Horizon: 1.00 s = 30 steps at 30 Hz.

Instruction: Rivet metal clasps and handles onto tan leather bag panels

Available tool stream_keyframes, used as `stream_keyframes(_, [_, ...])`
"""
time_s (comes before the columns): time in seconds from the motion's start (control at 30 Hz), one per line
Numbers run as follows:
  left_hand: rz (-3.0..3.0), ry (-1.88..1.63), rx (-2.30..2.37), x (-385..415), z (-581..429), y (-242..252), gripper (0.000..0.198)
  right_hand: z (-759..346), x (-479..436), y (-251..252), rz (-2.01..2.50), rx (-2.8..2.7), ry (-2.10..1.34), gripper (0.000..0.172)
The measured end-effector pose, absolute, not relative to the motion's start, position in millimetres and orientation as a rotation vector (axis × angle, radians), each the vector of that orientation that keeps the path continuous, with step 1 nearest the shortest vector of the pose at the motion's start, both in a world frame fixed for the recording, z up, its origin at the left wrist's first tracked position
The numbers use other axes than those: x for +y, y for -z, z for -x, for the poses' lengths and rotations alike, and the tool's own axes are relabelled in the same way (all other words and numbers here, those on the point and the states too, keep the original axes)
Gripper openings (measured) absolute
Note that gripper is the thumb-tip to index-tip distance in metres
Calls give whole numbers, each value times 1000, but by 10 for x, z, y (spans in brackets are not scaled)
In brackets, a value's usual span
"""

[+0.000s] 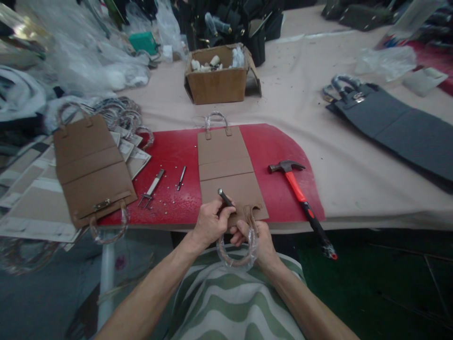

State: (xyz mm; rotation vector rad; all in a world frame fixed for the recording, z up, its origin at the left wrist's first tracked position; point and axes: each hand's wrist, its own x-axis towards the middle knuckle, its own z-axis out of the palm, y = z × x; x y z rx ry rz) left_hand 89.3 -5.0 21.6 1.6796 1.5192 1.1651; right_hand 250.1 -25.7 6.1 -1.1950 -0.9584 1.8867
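Note:
A tan bag panel (226, 165) lies flat in front of me, with a plastic-wrapped handle at its far end. My left hand (212, 222) is closed on a short dark metal rod (222, 194), perhaps a punch, tilted over the panel's near edge. My right hand (264, 243) has its fingers curled around the near bag handle (236, 261), also wrapped in clear plastic, at the panel's edge. A strap tab (250, 215) stands up beside those fingers. What the right fingertips press on is partly hidden.
The panel rests on a red board (283, 203). To the right lies a claw hammer (295, 186); to the left are a pronged metal tool (152, 188) and a small metal rod (181, 178). Another tan panel (90, 165), a cardboard box (217, 85) and a dark grey bag (396, 123) surround it.

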Motion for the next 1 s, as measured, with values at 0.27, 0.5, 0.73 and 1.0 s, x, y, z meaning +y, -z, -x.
stream_keyframes(0.27, [-2105,-1071,1467,-90,-876,-71,9,-2970,-234,-124,1450,-1463,-1867,27])
stream_keyframes(0.5, [-2267,-1080,1430,-99,-887,-25,9,-3639,250,-550,2022,-2186,-389,15])
stream_keyframes(0.73, [-2211,-1104,1450,-102,-913,-18,11,-3767,771,-537,1995,-1935,-813,7])
stream_keyframes(1.0, [-2162,-1121,1437,-94,-948,-66,10,-3575,509,-1192,1473,-1441,-1604,31])
